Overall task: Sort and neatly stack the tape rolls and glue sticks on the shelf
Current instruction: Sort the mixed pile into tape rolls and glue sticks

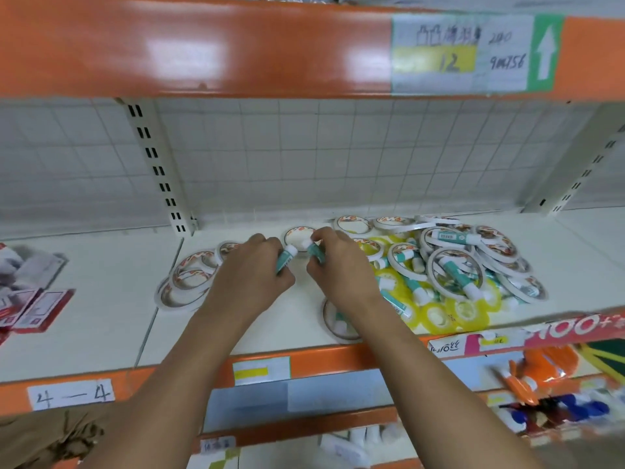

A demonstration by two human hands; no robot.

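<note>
Two hands work over the middle of the shelf point(101, 316): the left hand point(252, 272) grips the left glue stick point(286, 258), and the right hand point(340, 269) grips the right glue stick point(317, 252). Align both caps the same way and set the sticks down touching, apart from the tape rolls point(187, 277) at left. Each stick is teal-bodied and white-capped. The mixed pile point(453, 265) lies at right.

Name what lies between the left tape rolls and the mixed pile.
Head view: the left hand and right hand, each gripping a glue stick, above bare shelf, plus two tape rolls.
</note>
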